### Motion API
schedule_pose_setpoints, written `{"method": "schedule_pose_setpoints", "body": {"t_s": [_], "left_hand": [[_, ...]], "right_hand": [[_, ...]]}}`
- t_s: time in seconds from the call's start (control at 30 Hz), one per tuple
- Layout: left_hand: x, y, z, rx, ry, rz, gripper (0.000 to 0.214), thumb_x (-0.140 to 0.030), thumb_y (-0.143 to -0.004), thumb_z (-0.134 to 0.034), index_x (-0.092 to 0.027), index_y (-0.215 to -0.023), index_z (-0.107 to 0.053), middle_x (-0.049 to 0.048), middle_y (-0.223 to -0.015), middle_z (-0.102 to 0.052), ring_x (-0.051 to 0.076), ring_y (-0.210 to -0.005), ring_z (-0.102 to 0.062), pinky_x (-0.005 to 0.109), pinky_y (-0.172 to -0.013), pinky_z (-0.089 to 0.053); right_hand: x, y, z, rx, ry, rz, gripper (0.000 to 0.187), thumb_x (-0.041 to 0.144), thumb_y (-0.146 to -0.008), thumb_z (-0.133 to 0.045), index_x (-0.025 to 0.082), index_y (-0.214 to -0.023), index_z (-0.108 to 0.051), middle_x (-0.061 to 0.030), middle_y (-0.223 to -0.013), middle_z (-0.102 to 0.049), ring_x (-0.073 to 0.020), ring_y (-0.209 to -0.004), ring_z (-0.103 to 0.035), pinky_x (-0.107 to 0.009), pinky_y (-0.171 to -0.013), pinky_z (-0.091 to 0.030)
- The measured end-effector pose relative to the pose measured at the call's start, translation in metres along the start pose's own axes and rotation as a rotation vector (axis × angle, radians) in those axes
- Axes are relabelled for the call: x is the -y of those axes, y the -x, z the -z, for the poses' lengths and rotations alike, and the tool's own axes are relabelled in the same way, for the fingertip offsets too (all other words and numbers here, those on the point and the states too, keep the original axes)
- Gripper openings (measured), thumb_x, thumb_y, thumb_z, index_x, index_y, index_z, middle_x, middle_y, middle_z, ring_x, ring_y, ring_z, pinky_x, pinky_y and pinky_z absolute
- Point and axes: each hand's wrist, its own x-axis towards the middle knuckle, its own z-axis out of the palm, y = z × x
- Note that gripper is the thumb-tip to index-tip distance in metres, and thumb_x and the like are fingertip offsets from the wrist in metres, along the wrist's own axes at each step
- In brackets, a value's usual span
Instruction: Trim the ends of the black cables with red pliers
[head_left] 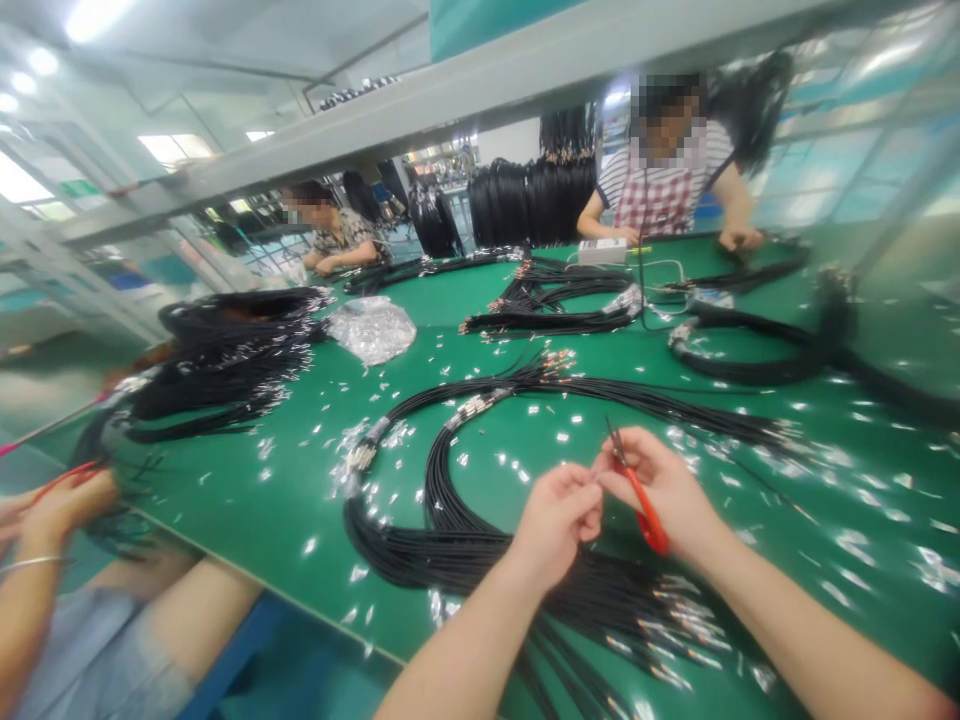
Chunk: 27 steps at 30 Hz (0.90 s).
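Observation:
My right hand [664,480] is closed round a pair of red-handled scissors [637,495], blades pointing up and away. My left hand [559,515] is pinched shut right beside it, fingertips almost touching the right hand; what it pinches is too small to make out, probably a thin black cable end. Under both hands lies a big looped bundle of black cables [465,540] with metal terminals at the ends [675,620]. All of this rests on the green table [285,500].
Small clear plastic scraps [525,465] litter the green surface. More black cable bundles lie at the left [217,370] and the far side [555,310], plus a clear bag [371,328]. A co-worker's hand [64,505] is at the left; two people sit across the table.

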Motion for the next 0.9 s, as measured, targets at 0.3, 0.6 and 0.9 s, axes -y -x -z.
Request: {"method": "schedule_pose_setpoints", "body": {"t_s": [0.3, 0.6, 0.9], "left_hand": [[-0.006, -0.003, 0.013, 0.329, 0.082, 0.271, 0.024, -0.028, -0.066, -0.068, -0.009, -0.062, -0.053, -0.0013, -0.049, -0.043, 0.002, -0.037, -0.031, 0.017, -0.037, -0.014], [-0.006, -0.002, 0.018, 0.495, 0.011, 0.473, 0.021, -0.027, -0.069, -0.065, -0.009, -0.064, -0.055, -0.003, -0.048, -0.038, 0.002, -0.036, -0.025, 0.016, -0.034, -0.012], [-0.014, 0.004, 0.003, -0.038, -0.273, -0.265, 0.008, -0.021, -0.068, -0.065, -0.015, -0.067, -0.06, 0.0023, -0.069, -0.057, 0.012, -0.069, -0.054, 0.025, -0.067, -0.041]], "right_hand": [[-0.001, -0.002, 0.007, 0.136, -0.017, 0.047, 0.019, 0.023, -0.068, -0.067, 0.021, -0.077, -0.05, 0.0026, -0.068, -0.056, -0.011, -0.062, -0.054, -0.025, -0.059, -0.047], [-0.011, 0.0, 0.005, 0.169, -0.05, 0.057, 0.02, 0.027, -0.07, -0.066, 0.021, -0.078, -0.048, 0.0026, -0.068, -0.056, -0.0114, -0.062, -0.054, -0.025, -0.059, -0.046], [-0.019, -0.02, 0.034, -0.297, 0.274, 0.146, 0.023, 0.029, -0.068, -0.065, 0.021, -0.084, -0.05, 0.0002, -0.072, -0.06, -0.0156, -0.065, -0.057, -0.032, -0.066, -0.047]]}}
